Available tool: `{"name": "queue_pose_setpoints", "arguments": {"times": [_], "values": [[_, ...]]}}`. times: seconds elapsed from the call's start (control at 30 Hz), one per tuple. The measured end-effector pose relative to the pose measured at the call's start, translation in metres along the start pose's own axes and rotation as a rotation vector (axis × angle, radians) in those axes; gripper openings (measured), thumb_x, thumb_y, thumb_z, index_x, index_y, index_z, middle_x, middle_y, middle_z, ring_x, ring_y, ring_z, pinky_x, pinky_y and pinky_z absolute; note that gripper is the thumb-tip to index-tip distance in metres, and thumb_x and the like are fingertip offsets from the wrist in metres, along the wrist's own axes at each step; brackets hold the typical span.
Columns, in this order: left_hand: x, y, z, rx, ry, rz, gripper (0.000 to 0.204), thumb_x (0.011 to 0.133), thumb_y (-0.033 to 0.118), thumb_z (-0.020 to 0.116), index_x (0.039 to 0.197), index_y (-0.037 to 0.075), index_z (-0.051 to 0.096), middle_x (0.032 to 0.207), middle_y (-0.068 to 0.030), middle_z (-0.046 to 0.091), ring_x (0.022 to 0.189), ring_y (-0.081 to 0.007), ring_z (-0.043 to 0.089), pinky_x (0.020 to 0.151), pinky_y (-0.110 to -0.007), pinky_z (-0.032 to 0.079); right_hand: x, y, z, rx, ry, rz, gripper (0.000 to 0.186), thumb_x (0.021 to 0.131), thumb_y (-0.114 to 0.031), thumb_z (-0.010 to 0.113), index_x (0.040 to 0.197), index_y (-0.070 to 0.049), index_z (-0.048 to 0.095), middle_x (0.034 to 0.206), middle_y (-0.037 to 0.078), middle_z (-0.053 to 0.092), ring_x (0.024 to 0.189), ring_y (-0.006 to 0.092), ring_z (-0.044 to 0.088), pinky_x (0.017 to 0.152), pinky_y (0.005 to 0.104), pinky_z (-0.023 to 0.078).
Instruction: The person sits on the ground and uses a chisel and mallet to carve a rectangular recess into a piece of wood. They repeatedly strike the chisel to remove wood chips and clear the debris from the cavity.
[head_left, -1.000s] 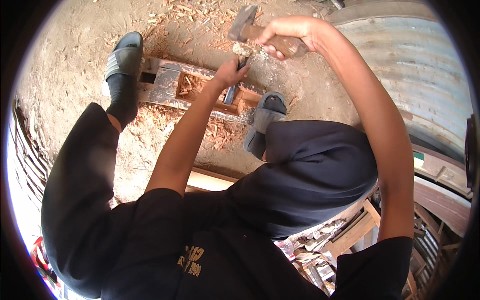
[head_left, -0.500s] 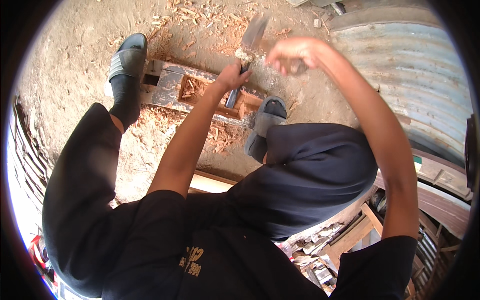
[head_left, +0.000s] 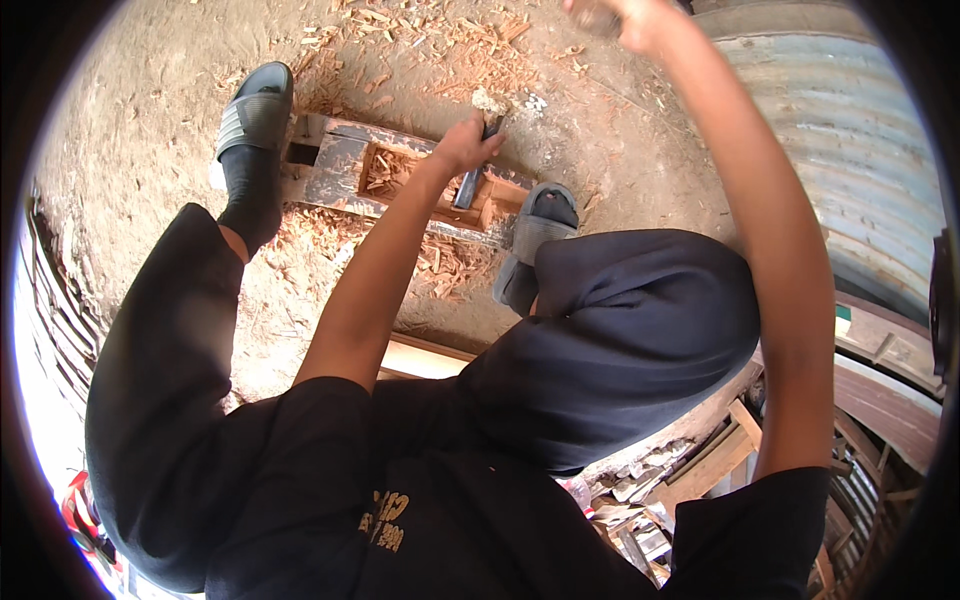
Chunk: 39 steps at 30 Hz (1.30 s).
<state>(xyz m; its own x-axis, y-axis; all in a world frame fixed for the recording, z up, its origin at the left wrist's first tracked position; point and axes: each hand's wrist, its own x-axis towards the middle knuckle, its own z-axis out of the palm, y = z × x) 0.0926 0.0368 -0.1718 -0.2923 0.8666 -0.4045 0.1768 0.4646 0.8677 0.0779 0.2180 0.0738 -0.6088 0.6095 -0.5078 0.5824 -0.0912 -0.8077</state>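
Observation:
My left hand [head_left: 464, 144] is wrapped round a dark metal chisel [head_left: 466, 188], whose pale, frayed top [head_left: 490, 102] sticks up above my fingers. The chisel's lower end rests in a rectangular recess, littered with chips, in a weathered painted wooden beam [head_left: 334, 164]. Up at the top edge, my right hand [head_left: 624, 20] is raised, closed on a hammer [head_left: 597, 16] that is blurred and partly out of view. My sandalled feet [head_left: 255, 125] are at both ends of the beam.
Wood shavings [head_left: 440, 262] lie scattered over the dirt floor. A curved corrugated metal sheet [head_left: 840, 130] stands on the right. Boards and scrap wood [head_left: 690, 472] are piled at the lower right. A pale plank [head_left: 420, 362] lies behind my arms.
My right hand and the hammer first came down toward the chisel's top and have since swung up to the top edge. My left hand and the chisel have stayed nearly in place.

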Motion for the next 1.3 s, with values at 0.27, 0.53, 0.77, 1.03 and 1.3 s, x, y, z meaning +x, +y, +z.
{"name": "queue_pose_setpoints", "arguments": {"times": [0.27,0.53,0.77,1.03,1.3], "values": [[-0.013,0.007,0.002,-0.023,-0.028,-0.012,0.047,0.082,0.041,0.057,0.089,-0.004,0.047,0.079,-0.0206,0.063,0.083,-0.0349,0.061,0.075,-0.040,0.046,-0.064,0.059,-0.016,-0.058,-0.515,0.704,0.015,0.077,-0.005,0.059,0.087,0.000,0.050,0.059,0.001,0.051,0.048,0.0063,0.047,0.039,0.0170,0.039],[0.002,-0.007,-0.002,-0.004,-0.002,0.017,0.055,0.081,0.047,0.057,0.091,-0.006,0.048,0.080,-0.0252,0.061,0.083,-0.0394,0.059,0.074,-0.042,0.046,-0.018,-0.016,-0.047,0.186,-0.154,0.215,0.017,0.080,-0.014,0.052,0.066,-0.007,0.051,0.058,0.004,0.053,0.047,0.0159,0.052,0.044,0.0278,0.044],[-0.008,0.002,-0.012,0.098,0.004,-0.011,0.061,0.079,0.053,0.057,0.094,-0.006,0.049,0.086,-0.0277,0.060,0.086,-0.0413,0.058,0.076,-0.042,0.046,-0.052,0.040,0.000,-0.385,-0.147,0.193,0.010,0.074,-0.008,0.057,0.066,-0.004,0.052,0.059,0.001,0.051,0.050,0.0079,0.050,0.047,0.0193,0.043],[-0.009,0.008,-0.009,0.189,-0.015,0.007,0.064,0.078,0.059,0.053,0.095,-0.003,0.050,0.091,-0.0285,0.059,0.090,-0.0422,0.056,0.080,-0.043,0.044,-0.047,0.027,-0.022,-0.352,-0.431,0.508,0.012,0.075,-0.012,0.061,0.075,-0.003,0.053,0.061,0.002,0.055,0.046,0.0047,0.049,0.038,0.0170,0.041],[-0.005,0.022,0.003,0.318,-0.095,0.058,0.067,0.080,0.060,0.048,0.106,-0.001,0.045,0.091,-0.0282,0.059,0.090,-0.0417,0.057,0.080,-0.045,0.044,-0.025,-0.033,-0.036,-0.149,0.110,0.094,0.011,0.077,-0.012,0.055,0.069,-0.005,0.053,0.053,0.005,0.051,0.046,0.0137,0.051,0.044,0.0287,0.045]]}}
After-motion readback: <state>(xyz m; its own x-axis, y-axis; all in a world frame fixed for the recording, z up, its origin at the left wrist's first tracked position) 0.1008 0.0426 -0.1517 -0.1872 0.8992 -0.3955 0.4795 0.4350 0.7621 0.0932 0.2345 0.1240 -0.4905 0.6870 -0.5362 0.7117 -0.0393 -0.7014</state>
